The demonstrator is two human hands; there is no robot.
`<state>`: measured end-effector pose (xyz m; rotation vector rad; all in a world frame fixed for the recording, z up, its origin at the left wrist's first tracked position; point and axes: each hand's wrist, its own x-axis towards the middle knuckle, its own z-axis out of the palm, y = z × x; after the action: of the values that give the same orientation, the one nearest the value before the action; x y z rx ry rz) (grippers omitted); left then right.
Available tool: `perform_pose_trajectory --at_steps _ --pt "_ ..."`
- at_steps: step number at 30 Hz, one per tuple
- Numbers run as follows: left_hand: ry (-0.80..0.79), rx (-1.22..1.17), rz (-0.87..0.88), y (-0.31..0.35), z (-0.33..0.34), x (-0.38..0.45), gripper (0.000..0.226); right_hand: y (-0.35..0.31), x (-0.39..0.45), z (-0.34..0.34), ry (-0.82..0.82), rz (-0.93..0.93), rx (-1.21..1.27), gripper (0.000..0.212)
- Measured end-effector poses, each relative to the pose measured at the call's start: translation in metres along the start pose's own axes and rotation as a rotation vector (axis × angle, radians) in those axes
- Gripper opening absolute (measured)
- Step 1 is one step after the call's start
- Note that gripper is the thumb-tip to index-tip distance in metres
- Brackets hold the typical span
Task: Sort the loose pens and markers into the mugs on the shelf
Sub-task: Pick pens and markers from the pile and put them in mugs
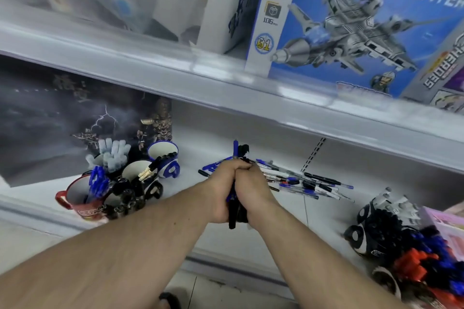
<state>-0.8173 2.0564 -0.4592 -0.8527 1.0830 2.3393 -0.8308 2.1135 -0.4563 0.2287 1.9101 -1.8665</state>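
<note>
My left hand [223,190] and my right hand [253,190] are clasped together around a bundle of black and blue pens [238,152] held upright over the middle of the lower shelf. Its ends stick out above and below my hands. A pile of loose pens [308,182] lies on the shelf just right of my hands. At the left stand a red mug [80,199] with blue pens, a black-and-white mug [140,175] with markers, and a blue-and-white mug [164,160]. Another black-and-white mug [369,231] stuffed with pens stands at the right.
The upper shelf's front edge [226,90] overhangs the lower shelf. On it stand a fighter-jet toy box [351,20] and a white box [231,7]. A dark poster [50,118] and small figures [160,120] stand behind the left mugs. Red and blue markers [426,261] fill the bottom right corner.
</note>
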Motion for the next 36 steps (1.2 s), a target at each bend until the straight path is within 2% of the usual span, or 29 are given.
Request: perform_pose_trajectory --at_steps 1,5,8,11,14,17,20,24,28,30,33,36 --pt "-0.022 -0.067 0.020 0.002 -0.003 -0.002 0.028 -0.002 -0.006 0.004 0.003 0.014 0.019 0.017" --pt "-0.134 -0.302 0.085 0.015 -0.010 -0.014 0.013 -0.013 -0.005 0.021 0.015 -0.126 -0.185 0.026" --pt "-0.211 -0.157 0.138 0.023 -0.013 -0.015 0.026 -0.028 0.001 0.018 0.151 -0.274 -0.297 0.035" --pt "-0.128 -0.032 0.199 0.028 -0.020 -0.012 0.041 -0.035 0.004 0.016 0.113 -0.244 -0.219 0.035" --pt "-0.056 0.077 0.249 0.031 -0.037 -0.007 0.034 -0.030 0.006 0.012 0.037 -0.178 -0.024 0.024" --pt "0.035 0.123 0.308 0.032 -0.060 -0.003 0.030 -0.019 0.007 0.002 0.001 -0.246 -0.084 0.024" --pt "0.038 0.101 0.303 0.035 -0.078 -0.005 0.025 -0.005 0.008 0.007 -0.060 -0.262 -0.246 0.020" --pt "-0.026 0.074 0.248 0.040 -0.089 -0.013 0.032 0.009 0.010 0.016 -0.225 -0.445 -0.641 0.011" --pt "0.031 0.093 0.262 0.040 -0.095 -0.006 0.039 0.014 0.010 0.016 -0.235 -0.541 -0.956 0.022" --pt "0.065 0.135 0.271 0.041 -0.097 -0.006 0.032 0.015 0.010 0.019 -0.268 -0.506 -0.916 0.020" --pt "0.104 0.200 0.313 0.049 -0.104 -0.011 0.020 0.015 0.013 0.022 -0.317 -0.354 -0.596 0.016" --pt "0.183 0.236 0.386 0.065 -0.127 -0.020 0.008 0.016 0.019 0.024 -0.247 -0.259 -0.335 0.015"
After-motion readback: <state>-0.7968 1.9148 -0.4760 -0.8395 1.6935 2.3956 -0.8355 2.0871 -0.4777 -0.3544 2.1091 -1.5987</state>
